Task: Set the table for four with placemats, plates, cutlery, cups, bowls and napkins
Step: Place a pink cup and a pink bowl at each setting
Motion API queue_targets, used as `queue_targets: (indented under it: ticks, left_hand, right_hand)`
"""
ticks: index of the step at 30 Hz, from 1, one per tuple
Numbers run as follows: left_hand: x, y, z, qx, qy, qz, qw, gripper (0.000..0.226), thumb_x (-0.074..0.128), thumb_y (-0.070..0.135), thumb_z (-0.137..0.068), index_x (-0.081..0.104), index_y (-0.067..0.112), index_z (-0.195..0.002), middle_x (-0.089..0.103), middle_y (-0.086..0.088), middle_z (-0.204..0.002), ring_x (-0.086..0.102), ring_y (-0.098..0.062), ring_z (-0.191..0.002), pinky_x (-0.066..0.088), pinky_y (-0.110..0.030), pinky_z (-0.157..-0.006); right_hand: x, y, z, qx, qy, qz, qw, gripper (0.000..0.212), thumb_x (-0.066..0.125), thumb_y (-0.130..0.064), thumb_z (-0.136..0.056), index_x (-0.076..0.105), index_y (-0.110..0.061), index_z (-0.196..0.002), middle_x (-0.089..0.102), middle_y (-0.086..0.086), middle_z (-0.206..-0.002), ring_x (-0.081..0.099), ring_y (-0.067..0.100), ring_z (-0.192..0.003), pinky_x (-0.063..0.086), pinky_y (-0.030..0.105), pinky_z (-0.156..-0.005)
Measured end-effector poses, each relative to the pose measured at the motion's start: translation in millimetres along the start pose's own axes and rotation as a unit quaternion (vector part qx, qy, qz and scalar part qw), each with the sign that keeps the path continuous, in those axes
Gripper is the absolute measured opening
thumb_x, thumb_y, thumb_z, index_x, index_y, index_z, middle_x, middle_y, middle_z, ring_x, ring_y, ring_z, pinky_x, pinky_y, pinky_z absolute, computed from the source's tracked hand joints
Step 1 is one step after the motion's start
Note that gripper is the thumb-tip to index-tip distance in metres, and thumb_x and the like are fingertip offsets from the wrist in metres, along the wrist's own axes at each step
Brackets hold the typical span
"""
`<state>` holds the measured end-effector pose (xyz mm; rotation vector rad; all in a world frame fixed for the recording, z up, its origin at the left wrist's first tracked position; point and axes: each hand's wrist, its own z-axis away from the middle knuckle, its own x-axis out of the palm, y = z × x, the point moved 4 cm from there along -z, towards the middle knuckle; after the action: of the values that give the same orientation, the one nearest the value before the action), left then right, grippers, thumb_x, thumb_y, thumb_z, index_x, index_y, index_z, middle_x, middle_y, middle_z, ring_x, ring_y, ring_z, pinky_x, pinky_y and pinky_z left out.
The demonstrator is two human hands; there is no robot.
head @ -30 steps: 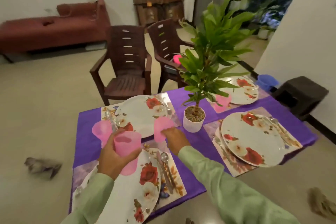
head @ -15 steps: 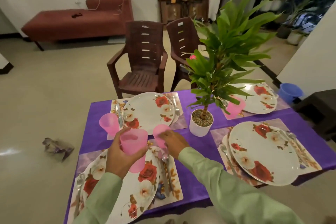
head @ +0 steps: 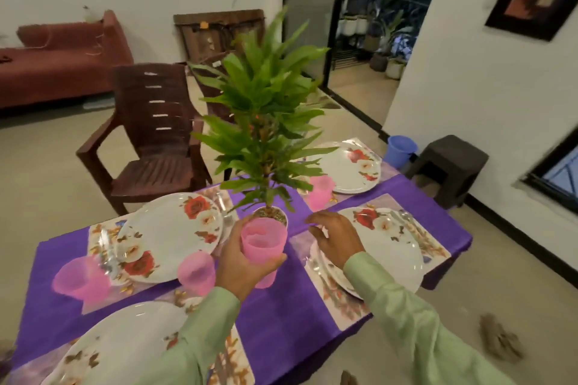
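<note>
My left hand (head: 242, 262) grips a pink cup (head: 263, 244) held above the purple tablecloth (head: 281, 319), in front of the potted plant. My right hand (head: 336, 236) hovers empty with fingers spread over the left edge of the right floral plate (head: 387, 247). Three more pink cups stand on the table: one at the left (head: 79, 280), one just left of my wrist (head: 196, 272), one far behind the plant (head: 319, 192). Floral plates lie at far left (head: 170, 236), far right (head: 347, 166) and near (head: 119, 344), each on a placemat with cutlery beside it.
A leafy plant in a white pot (head: 270, 147) stands at the table's centre. A brown plastic chair (head: 150, 137) faces the far side. To the right, on the floor, are a blue bucket (head: 401, 151) and a dark stool (head: 447, 169).
My right hand let go of the pink cup it was setting down and moved right, over the right plate. My left hand carried its cup rightward toward the plant.
</note>
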<state>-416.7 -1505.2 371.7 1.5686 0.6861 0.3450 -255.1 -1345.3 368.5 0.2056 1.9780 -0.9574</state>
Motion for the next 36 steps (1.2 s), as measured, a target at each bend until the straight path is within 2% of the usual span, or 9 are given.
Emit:
queue_targets:
  ticks: [3,7,13,16,19,21,23,25,36]
  left_hand:
    - [62.4,5.7,-12.5,0.009,-0.034,0.004,0.999,0.086,0.095,0.029,-0.046,0.054,0.037,-0.121,0.064,0.015,-0.113,0.064,-0.009,-0.102,0.051,-0.023,-0.089]
    - [151.0,17.5,-29.9,-0.012,-0.052,0.042,0.998,0.085,0.091,0.015,-0.042,0.053,0.021,-0.118,0.064,0.003,-0.106,0.063,0.005,-0.089,0.047,-0.009,-0.078]
    - [275.0,41.9,-56.9,-0.02,-0.041,0.049,0.998,0.086,0.094,0.027,-0.046,0.051,0.035,-0.12,0.064,0.018,-0.11,0.064,-0.008,-0.1,0.052,-0.022,-0.083]
    - [321.4,51.7,-71.4,-0.032,-0.042,0.052,0.997,0.093,0.098,0.033,-0.048,0.048,0.037,-0.126,0.062,0.012,-0.117,0.062,-0.014,-0.111,0.054,-0.037,-0.09]
    - [354.6,49.7,-93.1,-0.045,-0.038,0.052,0.997,0.092,0.097,0.022,-0.051,0.047,0.037,-0.127,0.062,0.007,-0.118,0.06,-0.016,-0.113,0.056,-0.042,-0.091]
    - [376.6,48.3,-108.5,-0.054,-0.038,0.065,0.996,0.092,0.097,0.015,-0.052,0.047,0.037,-0.126,0.061,0.007,-0.119,0.06,-0.014,-0.113,0.059,-0.039,-0.083]
    - [395.0,44.0,-124.7,-0.054,-0.04,0.072,0.995,0.091,0.095,0.01,-0.054,0.046,0.036,-0.126,0.06,0.005,-0.121,0.059,-0.014,-0.113,0.056,-0.023,-0.079]
    - [410.6,36.0,-142.1,-0.05,-0.039,0.07,0.996,0.09,0.094,0.007,-0.055,0.046,0.034,-0.126,0.059,0.003,-0.122,0.059,-0.015,-0.113,0.053,-0.017,-0.078]
    - [470.7,-52.7,-211.3,-0.118,-0.033,0.054,0.991,0.095,0.098,0.019,-0.045,0.049,0.04,-0.123,0.055,0.011,-0.122,0.053,-0.016,-0.115,0.052,-0.042,-0.097]
  right_hand:
    - [-32.2,51.2,-2.8,0.035,0.025,-0.03,0.999,0.02,0.064,-0.011,-0.086,0.075,-0.021,-0.1,0.072,-0.003,-0.104,0.065,0.023,-0.098,0.053,0.035,-0.081]
    - [-78.1,130.0,-5.3,0.079,0.048,-0.05,0.994,0.019,0.065,-0.013,-0.087,0.075,-0.018,-0.103,0.071,0.0,-0.106,0.065,0.023,-0.098,0.053,0.04,-0.085]
    - [-157.8,231.5,-8.2,0.127,0.052,-0.036,0.99,0.015,0.069,-0.02,-0.088,0.075,-0.022,-0.101,0.073,-0.006,-0.106,0.065,0.018,-0.102,0.046,0.029,-0.089]
    - [-195.0,267.9,-15.7,0.129,0.059,-0.029,0.989,0.016,0.068,-0.016,-0.089,0.076,-0.02,-0.102,0.073,-0.004,-0.106,0.065,0.019,-0.099,0.052,0.035,-0.087]
    - [-216.2,293.9,-24.7,0.138,0.08,-0.039,0.986,0.017,0.067,-0.012,-0.088,0.076,-0.017,-0.101,0.073,-0.003,-0.102,0.065,0.017,-0.093,0.054,0.038,-0.084]
    - [-224.7,308.2,-33.0,0.145,0.086,-0.048,0.985,0.017,0.066,-0.01,-0.088,0.076,-0.016,-0.101,0.073,-0.003,-0.103,0.065,0.016,-0.093,0.054,0.038,-0.085]
    - [-227.9,318.6,-41.0,0.141,0.086,-0.052,0.985,0.018,0.066,-0.008,-0.087,0.076,-0.016,-0.101,0.073,-0.003,-0.102,0.066,0.016,-0.093,0.054,0.039,-0.085]
    - [-228.3,327.9,-49.2,0.141,0.078,-0.056,0.985,0.018,0.067,-0.009,-0.087,0.076,-0.018,-0.1,0.072,-0.004,-0.102,0.065,0.015,-0.092,0.055,0.038,-0.084]
    - [-220.6,377.2,-77.6,0.175,0.017,-0.024,0.984,0.019,0.065,-0.015,-0.091,0.073,-0.021,-0.107,0.069,-0.011,-0.105,0.061,0.005,-0.092,0.049,0.019,-0.079]
